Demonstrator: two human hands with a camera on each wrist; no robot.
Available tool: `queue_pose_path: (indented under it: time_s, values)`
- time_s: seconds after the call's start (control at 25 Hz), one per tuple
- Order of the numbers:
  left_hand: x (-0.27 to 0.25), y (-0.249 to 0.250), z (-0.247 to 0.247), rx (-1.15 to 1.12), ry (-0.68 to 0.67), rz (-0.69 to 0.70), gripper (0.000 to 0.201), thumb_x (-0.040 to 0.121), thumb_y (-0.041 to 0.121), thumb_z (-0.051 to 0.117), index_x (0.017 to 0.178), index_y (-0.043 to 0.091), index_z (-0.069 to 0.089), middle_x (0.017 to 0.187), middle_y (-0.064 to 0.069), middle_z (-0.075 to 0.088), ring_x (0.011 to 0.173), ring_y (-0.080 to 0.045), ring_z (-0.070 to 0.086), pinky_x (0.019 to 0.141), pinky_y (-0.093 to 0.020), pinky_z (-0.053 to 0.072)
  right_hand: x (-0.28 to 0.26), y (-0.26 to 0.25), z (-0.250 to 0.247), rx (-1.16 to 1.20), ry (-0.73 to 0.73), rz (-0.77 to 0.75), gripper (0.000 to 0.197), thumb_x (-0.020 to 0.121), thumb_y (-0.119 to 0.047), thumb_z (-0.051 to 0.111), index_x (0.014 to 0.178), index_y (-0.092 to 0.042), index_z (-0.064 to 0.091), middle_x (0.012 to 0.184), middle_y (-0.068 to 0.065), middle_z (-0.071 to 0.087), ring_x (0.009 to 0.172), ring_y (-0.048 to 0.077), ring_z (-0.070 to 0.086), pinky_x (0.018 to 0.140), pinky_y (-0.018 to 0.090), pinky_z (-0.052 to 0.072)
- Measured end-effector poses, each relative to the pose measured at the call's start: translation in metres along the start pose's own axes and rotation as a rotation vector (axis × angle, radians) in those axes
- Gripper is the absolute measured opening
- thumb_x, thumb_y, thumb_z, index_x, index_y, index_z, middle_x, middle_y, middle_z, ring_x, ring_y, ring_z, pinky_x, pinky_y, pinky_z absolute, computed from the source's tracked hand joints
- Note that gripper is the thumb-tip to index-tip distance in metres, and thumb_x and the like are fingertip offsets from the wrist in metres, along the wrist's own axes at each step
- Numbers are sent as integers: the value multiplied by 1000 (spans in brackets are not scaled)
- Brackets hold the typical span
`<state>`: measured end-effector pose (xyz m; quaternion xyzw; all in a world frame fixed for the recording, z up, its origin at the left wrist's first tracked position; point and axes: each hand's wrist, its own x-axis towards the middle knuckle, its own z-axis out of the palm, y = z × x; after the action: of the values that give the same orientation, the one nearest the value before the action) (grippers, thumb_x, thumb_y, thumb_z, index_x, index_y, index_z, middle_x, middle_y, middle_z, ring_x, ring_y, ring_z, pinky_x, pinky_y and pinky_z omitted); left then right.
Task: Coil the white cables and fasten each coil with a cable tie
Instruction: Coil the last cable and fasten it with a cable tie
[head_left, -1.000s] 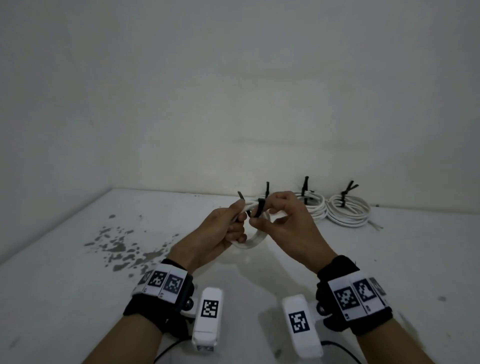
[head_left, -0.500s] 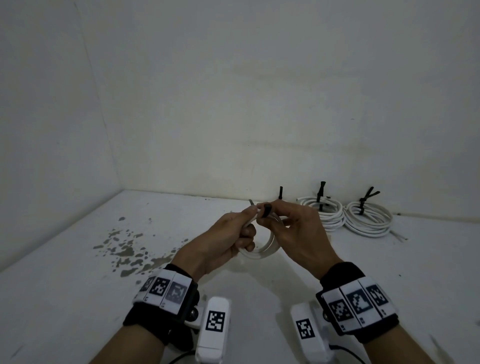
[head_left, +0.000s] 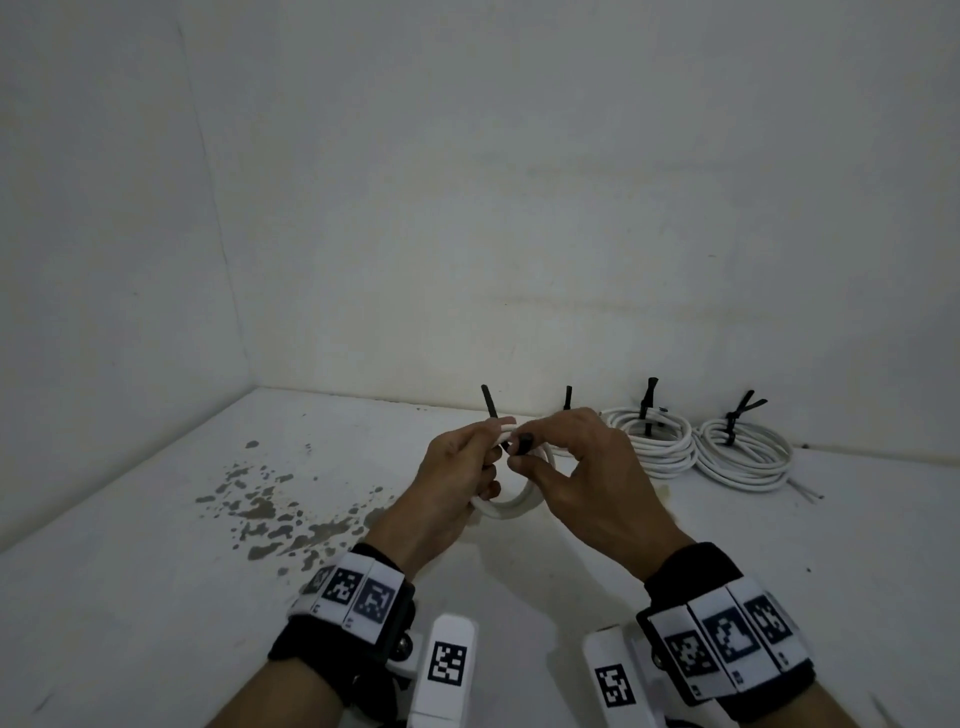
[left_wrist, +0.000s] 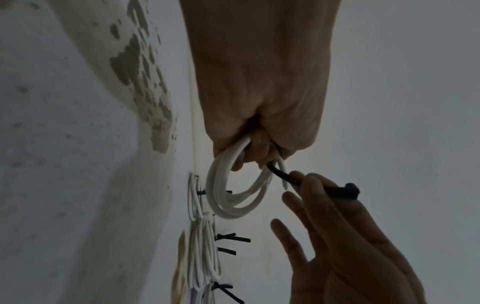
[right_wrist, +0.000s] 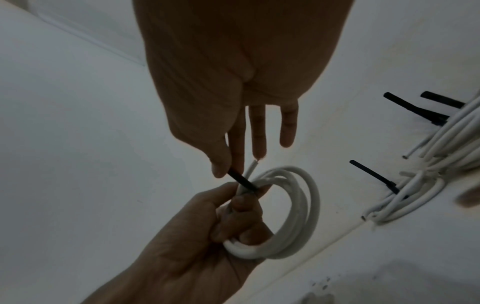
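My left hand (head_left: 488, 452) grips a small white cable coil (head_left: 511, 501) above the table, fingers curled through its loop (left_wrist: 233, 197). A black cable tie (left_wrist: 311, 185) runs from those fingers to my right hand (head_left: 540, 452), which pinches it between thumb and forefinger (right_wrist: 231, 164) near its head end. The other right fingers are stretched out. A black strip (head_left: 488, 401), apparently the tie's tail, stands up behind the left fingers. The coil (right_wrist: 293, 216) hangs below both hands.
Two tied white coils (head_left: 654, 447) (head_left: 748, 460) lie at the back right by the wall, and the tie of a third (head_left: 568, 399) shows behind my hands. A patch of grey stains (head_left: 270, 509) marks the white table at the left. Walls close in behind and to the left.
Both hands have stayed on the coil. The right fingers have shifted from the top of the coil to pinching the tie beside the left fingertips. The view has swung slightly left.
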<state>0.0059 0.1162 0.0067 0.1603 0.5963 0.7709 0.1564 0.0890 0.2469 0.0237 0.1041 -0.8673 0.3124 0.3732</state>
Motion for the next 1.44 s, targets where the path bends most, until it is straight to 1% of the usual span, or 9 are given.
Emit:
queue_pose_path:
  time_s: [0.24, 0.36, 0.48, 0.6, 0.68, 0.84, 1.04, 1.32, 1.44]
  values:
    - [-8, 6, -1, 290, -67, 166, 27, 102, 26, 50, 114, 19, 73, 56, 5, 55, 55, -2, 49, 56, -19, 40, 7, -11, -5, 82, 47, 154, 6, 92, -14, 68, 88, -17, 71, 74, -19, 68, 73, -3, 64, 63, 8, 44]
    - [-12, 9, 3, 419, -118, 261, 27, 103, 27, 50, 118, 20, 71, 100, 8, 70, 80, 1, 67, 69, -11, 46, 9, -13, -7, 130, 122, 245, 16, 97, -8, 58, 106, -20, 63, 69, -14, 65, 63, -4, 61, 58, 10, 44]
    - [-12, 7, 5, 472, -118, 284, 27, 103, 28, 50, 115, 20, 73, 110, 9, 74, 98, 2, 66, 87, -22, 47, 7, -13, -7, 72, 127, 248, 26, 100, -2, 48, 115, -19, 61, 71, -9, 64, 65, -3, 61, 58, 12, 45]
    - [-14, 7, 9, 425, -133, 264, 27, 103, 23, 50, 115, 14, 72, 93, 7, 75, 94, -8, 65, 76, -25, 54, 6, -16, -7, 193, 113, 283, 26, 100, -1, 48, 115, -20, 58, 74, 6, 66, 64, 2, 64, 59, 16, 48]
    - [-16, 10, 12, 421, -155, 289, 28, 103, 22, 50, 120, 14, 70, 99, 6, 73, 97, -1, 59, 82, -28, 52, 7, -17, -10, 282, 162, 314, 24, 99, 0, 47, 111, -18, 57, 76, 8, 66, 62, 1, 64, 58, 15, 47]
    - [-15, 12, 10, 488, -164, 343, 27, 102, 23, 51, 121, 17, 70, 101, 9, 73, 78, -3, 65, 64, -5, 44, 9, -16, -11, 414, 217, 363, 24, 100, 2, 45, 104, -17, 61, 73, 1, 65, 63, 2, 64, 60, 17, 51]
    - [-14, 12, 11, 567, -177, 361, 27, 103, 22, 50, 122, 22, 70, 95, 8, 73, 60, 13, 55, 61, -7, 39, 10, -11, -8, 412, 241, 383, 27, 100, 1, 45, 100, -19, 63, 66, -10, 64, 65, 7, 59, 65, 26, 51]
    - [-9, 8, 7, 600, -155, 356, 27, 102, 23, 51, 121, 23, 71, 95, 7, 73, 58, 13, 56, 60, -7, 41, 10, -8, -4, 370, 233, 436, 25, 100, -3, 46, 99, -20, 64, 71, -5, 64, 67, 11, 60, 67, 34, 52]
    - [-7, 6, 6, 640, -154, 370, 27, 102, 25, 52, 119, 25, 72, 94, 13, 74, 78, 12, 64, 76, -12, 49, 9, -6, -4, 342, 225, 438, 25, 100, -5, 46, 99, -22, 65, 78, 3, 67, 74, 28, 64, 72, 43, 54]
